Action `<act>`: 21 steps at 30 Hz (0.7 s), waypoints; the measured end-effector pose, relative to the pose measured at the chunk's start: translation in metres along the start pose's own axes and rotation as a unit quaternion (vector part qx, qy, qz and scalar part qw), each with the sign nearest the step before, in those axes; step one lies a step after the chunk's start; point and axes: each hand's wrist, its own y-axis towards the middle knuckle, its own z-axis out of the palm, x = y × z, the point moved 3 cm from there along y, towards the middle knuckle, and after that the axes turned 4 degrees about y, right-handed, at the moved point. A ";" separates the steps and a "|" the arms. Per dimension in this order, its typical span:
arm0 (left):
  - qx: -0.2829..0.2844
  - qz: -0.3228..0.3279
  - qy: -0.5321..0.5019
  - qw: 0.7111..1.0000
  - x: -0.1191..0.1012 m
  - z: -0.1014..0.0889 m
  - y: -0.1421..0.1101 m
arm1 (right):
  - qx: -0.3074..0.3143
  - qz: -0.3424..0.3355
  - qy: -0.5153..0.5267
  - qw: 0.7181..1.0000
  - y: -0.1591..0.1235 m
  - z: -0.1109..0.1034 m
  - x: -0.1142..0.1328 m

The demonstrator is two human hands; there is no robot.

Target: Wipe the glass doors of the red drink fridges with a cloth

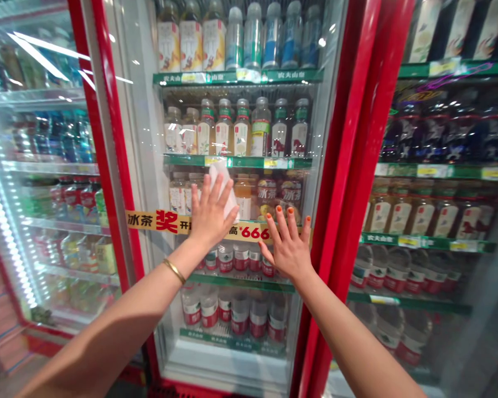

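Observation:
My left hand (211, 213), with a gold bracelet on its wrist, holds a folded white tissue (229, 200) against the glass door (249, 301) of a drinks fridge. The fingers lie stretched over the tissue, and part of it shows between them and beside the thumb. Lower and to the right, my right hand (291, 247) is spread on or just before the same glass, with orange nails and nothing in it. A yellow promotional strip (255, 232) crosses the door behind both hands. My left hand covers part of its lettering.
Bottled drinks (240, 130) stand on several shelves behind the glass. Red frames (348, 166) border the door. Another fridge (58, 166) stands to the left, and more shelves of bottles (423, 213) are on the right. Ceiling lights reflect in the glass.

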 end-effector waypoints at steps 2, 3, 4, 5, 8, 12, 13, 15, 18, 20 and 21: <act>0.021 0.081 0.006 0.996 -0.024 0.004 -0.010 | -0.014 0.003 -0.007 1.000 -0.003 0.001 0.000; 0.036 0.128 0.008 0.991 -0.031 0.005 -0.023 | -0.018 0.010 -0.009 1.000 -0.003 0.002 0.000; 0.047 0.170 0.010 0.984 -0.033 0.005 -0.038 | -0.019 0.017 -0.008 1.000 -0.003 0.002 0.000; 0.054 0.201 0.011 0.978 -0.030 0.004 -0.051 | -0.020 0.023 -0.006 1.000 -0.003 0.002 0.001; 0.038 0.189 0.021 0.981 -0.006 -0.002 -0.059 | -0.024 0.026 0.001 0.999 -0.002 0.002 0.002; -0.007 0.094 0.016 0.995 -0.012 -0.002 0.002 | -0.031 0.024 0.000 0.999 -0.002 0.001 0.001; -0.007 0.099 0.014 0.995 -0.024 0.000 0.016 | -0.031 0.024 0.002 0.999 -0.002 0.001 0.001; 0.010 0.150 0.016 0.988 -0.047 0.006 0.028 | -0.032 0.027 0.009 0.999 -0.004 0.000 0.000; 0.049 0.268 0.019 0.962 -0.057 0.007 0.008 | -0.033 0.040 0.012 0.999 -0.010 -0.001 -0.003; 0.064 0.308 0.016 0.949 -0.042 0.003 -0.009 | -0.032 0.042 0.010 0.999 -0.016 0.000 -0.003; 0.062 0.304 0.014 0.951 -0.031 0.001 -0.011 | -0.031 0.039 0.009 0.999 -0.018 0.001 -0.003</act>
